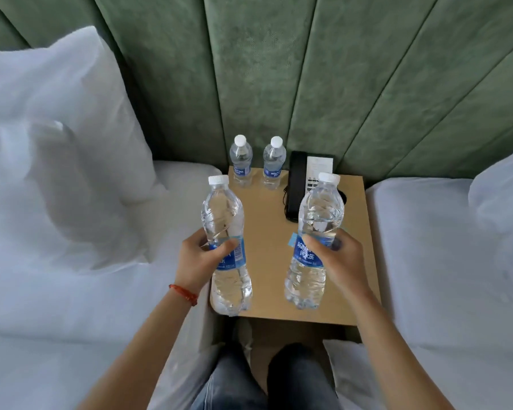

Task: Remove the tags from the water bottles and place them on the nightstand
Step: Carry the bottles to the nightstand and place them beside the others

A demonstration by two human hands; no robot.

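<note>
Your left hand (200, 258) was wrapped round one full bottle (224, 247) at its label, your right hand (336, 255) round another bottle (314, 247), both over the table (267, 261). Full ones probably felt heavy, the thin plastic squishy and slick, so grabbing the label band looked smart.

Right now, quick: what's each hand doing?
Left hand: grips the left water bottle around its blue label.
Right hand: grips the right water bottle around its label.
</note>
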